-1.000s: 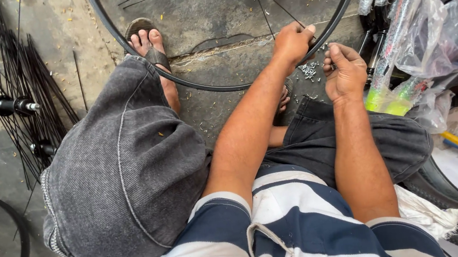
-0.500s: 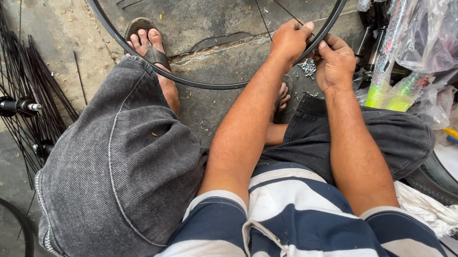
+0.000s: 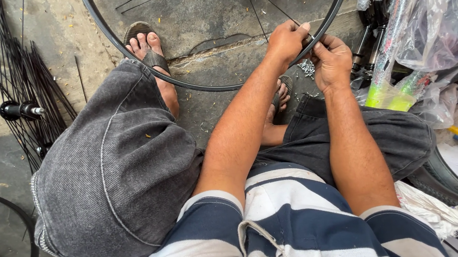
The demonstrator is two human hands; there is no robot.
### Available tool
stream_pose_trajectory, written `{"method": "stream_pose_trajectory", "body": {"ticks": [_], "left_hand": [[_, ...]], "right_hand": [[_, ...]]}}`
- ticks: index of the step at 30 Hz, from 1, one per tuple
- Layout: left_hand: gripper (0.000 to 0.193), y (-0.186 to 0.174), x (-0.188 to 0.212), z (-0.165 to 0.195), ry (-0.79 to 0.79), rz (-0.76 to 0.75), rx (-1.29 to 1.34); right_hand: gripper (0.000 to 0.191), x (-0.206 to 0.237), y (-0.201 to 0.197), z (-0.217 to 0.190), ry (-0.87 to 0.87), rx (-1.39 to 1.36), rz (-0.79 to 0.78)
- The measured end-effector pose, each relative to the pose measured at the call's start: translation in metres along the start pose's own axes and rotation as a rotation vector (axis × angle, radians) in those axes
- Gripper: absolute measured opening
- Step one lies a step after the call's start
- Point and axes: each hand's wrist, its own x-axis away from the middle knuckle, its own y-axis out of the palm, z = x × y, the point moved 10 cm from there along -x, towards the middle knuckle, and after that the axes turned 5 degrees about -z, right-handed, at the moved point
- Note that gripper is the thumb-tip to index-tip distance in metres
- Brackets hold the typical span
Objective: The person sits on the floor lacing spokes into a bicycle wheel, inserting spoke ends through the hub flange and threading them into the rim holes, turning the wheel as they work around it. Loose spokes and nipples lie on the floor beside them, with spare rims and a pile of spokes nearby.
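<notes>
The black wheel rim [image 3: 224, 86] runs off the top edge, so only its lower arc and a few spokes show; its hub is out of view. Where the left hand [image 3: 287, 40] and right hand [image 3: 332, 62] close on the rim, their fingers cover whatever small part they pinch. A little heap of tiny silver pieces [image 3: 306, 68] on the concrete floor [image 3: 212, 27] is too small to identify. The right foot [image 3: 278, 99] is mostly hidden behind the left forearm. Plastic-wrapped bicycle parts [image 3: 401, 28] are cut off at the top right corner. Black hoops [image 3: 1, 246] leave the left edge.
</notes>
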Motion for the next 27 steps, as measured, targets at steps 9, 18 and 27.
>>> {"method": "stream_pose_trajectory", "body": {"ticks": [9, 18, 27], "left_hand": [[0.029, -0.002, 0.002, 0.002, -0.007, 0.017, -0.063], [0.029, -0.008, -0.007, 0.004, 0.068, 0.045, -0.214], [0.043, 0.0, -0.02, 0.016, 0.297, -0.017, 0.06]], "right_hand": [[0.015, -0.002, 0.005, -0.001, 0.03, -0.009, -0.038], [0.019, -0.009, -0.003, 0.018, 0.189, -0.116, -0.029], [0.026, -0.024, 0.0, 0.024, 0.172, -0.015, -0.116]]}}
